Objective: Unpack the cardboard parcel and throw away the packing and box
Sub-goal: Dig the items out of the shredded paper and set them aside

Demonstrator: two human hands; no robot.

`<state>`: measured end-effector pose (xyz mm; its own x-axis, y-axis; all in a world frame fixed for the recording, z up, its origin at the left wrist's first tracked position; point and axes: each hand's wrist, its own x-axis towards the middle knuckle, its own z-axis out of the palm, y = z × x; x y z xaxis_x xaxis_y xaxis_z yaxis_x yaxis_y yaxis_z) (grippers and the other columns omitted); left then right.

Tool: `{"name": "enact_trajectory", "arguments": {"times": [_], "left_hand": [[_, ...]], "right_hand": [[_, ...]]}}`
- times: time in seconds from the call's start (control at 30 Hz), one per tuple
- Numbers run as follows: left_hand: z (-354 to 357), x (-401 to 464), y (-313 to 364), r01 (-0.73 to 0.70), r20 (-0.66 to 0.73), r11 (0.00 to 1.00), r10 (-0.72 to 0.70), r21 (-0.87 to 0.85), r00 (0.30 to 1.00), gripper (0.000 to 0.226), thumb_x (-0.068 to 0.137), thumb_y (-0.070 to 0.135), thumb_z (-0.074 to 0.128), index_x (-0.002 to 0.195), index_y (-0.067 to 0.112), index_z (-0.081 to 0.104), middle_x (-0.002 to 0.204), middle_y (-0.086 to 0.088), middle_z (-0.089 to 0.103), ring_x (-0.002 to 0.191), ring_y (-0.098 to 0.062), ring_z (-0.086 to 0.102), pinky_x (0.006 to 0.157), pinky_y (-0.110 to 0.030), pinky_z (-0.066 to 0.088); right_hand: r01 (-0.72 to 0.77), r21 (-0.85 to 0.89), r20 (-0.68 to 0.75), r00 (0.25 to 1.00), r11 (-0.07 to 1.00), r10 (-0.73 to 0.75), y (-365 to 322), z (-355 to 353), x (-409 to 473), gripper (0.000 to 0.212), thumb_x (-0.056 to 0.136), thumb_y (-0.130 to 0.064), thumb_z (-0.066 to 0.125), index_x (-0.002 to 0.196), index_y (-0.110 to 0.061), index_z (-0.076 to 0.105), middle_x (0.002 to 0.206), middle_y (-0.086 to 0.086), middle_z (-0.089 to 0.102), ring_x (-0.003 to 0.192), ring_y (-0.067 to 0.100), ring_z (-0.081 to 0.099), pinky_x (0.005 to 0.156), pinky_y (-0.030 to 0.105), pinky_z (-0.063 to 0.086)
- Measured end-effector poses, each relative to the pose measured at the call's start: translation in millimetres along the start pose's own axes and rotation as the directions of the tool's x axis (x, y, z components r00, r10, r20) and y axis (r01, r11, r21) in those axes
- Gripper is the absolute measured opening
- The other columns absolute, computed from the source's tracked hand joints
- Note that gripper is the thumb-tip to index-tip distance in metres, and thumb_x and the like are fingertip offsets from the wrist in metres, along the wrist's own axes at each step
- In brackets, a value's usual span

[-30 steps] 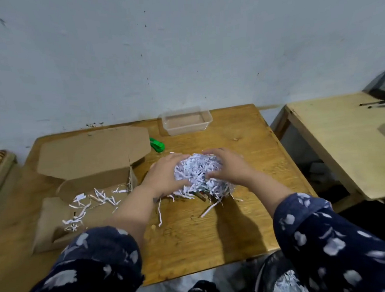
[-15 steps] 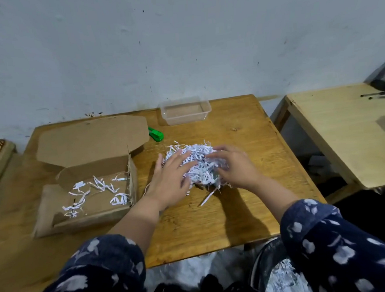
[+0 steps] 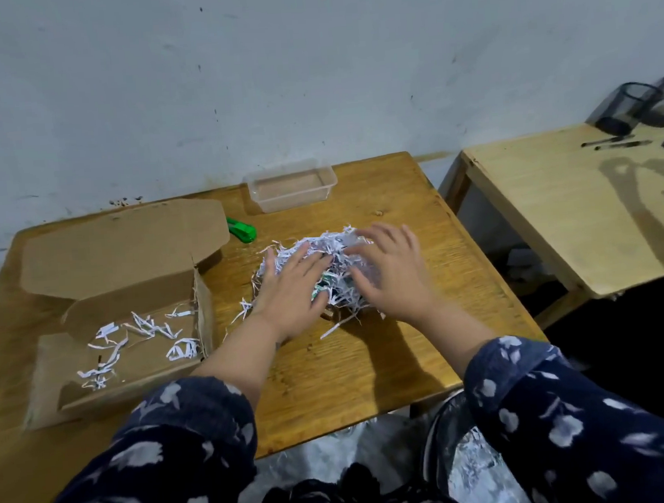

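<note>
A heap of white shredded paper lies in the middle of the wooden table. My left hand rests flat on its left side with fingers spread. My right hand lies over its right side, fingers apart and blurred. Something green and dark shows between the shreds under my hands. The open cardboard box sits at the left of the table, lid folded back, with a few loose shreds inside.
A clear plastic tub stands at the table's back edge, a green tool beside the box lid. A bin holding shredded paper is below the front edge. A second table with dark cups stands to the right.
Both hands have opened and spread over the heap, which has loosened and flattened. A second ago they were cupped tightly around it.
</note>
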<state>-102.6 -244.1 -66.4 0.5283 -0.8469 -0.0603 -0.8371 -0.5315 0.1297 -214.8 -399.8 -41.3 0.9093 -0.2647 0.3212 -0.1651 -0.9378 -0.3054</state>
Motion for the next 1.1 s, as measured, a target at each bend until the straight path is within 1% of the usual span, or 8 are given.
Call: {"name": "enact_trajectory", "arguments": {"times": [0.1, 0.23, 0.33, 0.53, 0.67, 0.77, 0.97, 1.1], "left_hand": [[-2.0, 4.9, -8.6, 0.029, 0.044, 0.999, -0.030, 0.026, 0.999, 0.066, 0.096, 0.049, 0.033, 0.153, 0.025, 0.010, 0.161, 0.010, 0.007, 0.147, -0.011, -0.010, 0.112, -0.060, -0.012], [3.3, 1.8, -24.5, 0.042, 0.049, 0.996, -0.047, 0.084, 0.998, 0.077, 0.087, 0.068, 0.009, 0.153, 0.029, 0.000, 0.160, 0.013, -0.008, 0.146, -0.011, -0.016, 0.111, -0.062, -0.014], [8.8, -1.8, -34.8, 0.066, 0.043, 0.996, -0.069, 0.067, 0.997, 0.086, 0.078, 0.072, -0.004, 0.153, 0.029, 0.000, 0.160, 0.013, -0.010, 0.146, -0.010, -0.018, 0.111, -0.063, -0.014], [0.7, -1.9, -32.1, 0.061, -0.072, 0.998, -0.060, 0.003, 0.996, 0.076, 0.080, 0.058, 0.012, 0.152, 0.035, 0.010, 0.161, 0.010, -0.006, 0.146, -0.012, -0.016, 0.109, -0.065, -0.016], [-5.4, 4.0, -12.0, -0.003, -0.147, 1.000, 0.003, 0.002, 0.989, 0.066, 0.088, 0.055, 0.011, 0.150, 0.035, 0.021, 0.161, 0.010, 0.007, 0.148, -0.011, -0.007, 0.109, -0.065, -0.015], [5.6, 2.4, -4.5, 0.037, -0.030, 0.998, -0.035, 0.048, 0.999, 0.060, 0.097, 0.054, 0.008, 0.151, 0.031, 0.018, 0.161, 0.011, 0.009, 0.147, -0.010, -0.011, 0.109, -0.067, -0.014], [19.5, -8.3, -18.3, 0.078, 0.025, 0.994, -0.081, 0.081, 0.996, 0.074, 0.088, 0.070, 0.007, 0.152, 0.033, 0.009, 0.161, 0.011, 0.003, 0.147, -0.011, -0.014, 0.109, -0.066, -0.015], [21.2, -12.9, -24.2, 0.098, 0.004, 0.994, -0.099, 0.045, 0.995, 0.082, 0.082, 0.076, 0.004, 0.151, 0.033, 0.013, 0.161, 0.011, 0.006, 0.147, -0.012, -0.011, 0.109, -0.066, -0.015]], "right_hand": [[0.156, -0.086, 0.118, 0.982, 0.984, -0.145, -2.7, 18.1, -1.6, 0.028, 0.090, -0.035, 0.054, 0.114, -0.026, 0.066, 0.133, -0.003, 0.058, 0.134, 0.020, 0.042, 0.114, 0.051, 0.011], [0.027, -0.110, 0.247, 0.969, 0.994, 0.001, 12.2, 26.3, -3.4, 0.038, 0.099, -0.039, 0.037, 0.132, -0.029, 0.052, 0.149, -0.004, 0.041, 0.144, 0.016, 0.024, 0.116, 0.046, -0.002], [-0.040, -0.138, 0.311, 0.947, 0.990, 0.081, 28.3, 23.4, -2.4, 0.040, 0.100, -0.035, 0.032, 0.139, -0.033, 0.041, 0.154, -0.005, 0.031, 0.146, 0.016, 0.015, 0.118, 0.048, -0.003], [-0.158, -0.025, 0.206, 0.966, 0.987, 0.159, 20.3, 11.0, 4.2, 0.047, 0.077, -0.022, 0.047, 0.122, -0.032, 0.057, 0.143, -0.004, 0.044, 0.143, 0.017, 0.023, 0.116, 0.050, -0.009], [-0.062, 0.189, -0.026, 0.997, 0.980, 0.068, -5.5, 13.4, 5.6, 0.041, 0.071, -0.020, 0.043, 0.104, -0.020, 0.067, 0.117, -0.003, 0.062, 0.120, 0.016, 0.051, 0.110, 0.038, 0.020], [0.021, 0.111, 0.059, 0.998, 0.994, -0.028, -12.8, 28.1, -2.7, 0.028, 0.086, -0.024, 0.047, 0.104, -0.018, 0.068, 0.109, -0.004, 0.067, 0.103, 0.020, 0.063, 0.088, 0.036, 0.041], [0.057, 0.038, 0.071, 0.996, 0.998, -0.059, 14.9, 33.1, -30.4, 0.008, 0.082, -0.025, 0.067, 0.088, -0.019, 0.068, 0.089, -0.005, 0.069, 0.078, 0.022, 0.065, 0.071, 0.035, 0.046], [0.036, -0.013, 0.058, 0.998, 0.999, -0.035, 24.8, 23.7, -44.0, 0.003, 0.078, -0.017, 0.063, 0.080, -0.016, 0.066, 0.085, -0.002, 0.068, 0.082, 0.024, 0.062, 0.082, 0.033, 0.041]]}}
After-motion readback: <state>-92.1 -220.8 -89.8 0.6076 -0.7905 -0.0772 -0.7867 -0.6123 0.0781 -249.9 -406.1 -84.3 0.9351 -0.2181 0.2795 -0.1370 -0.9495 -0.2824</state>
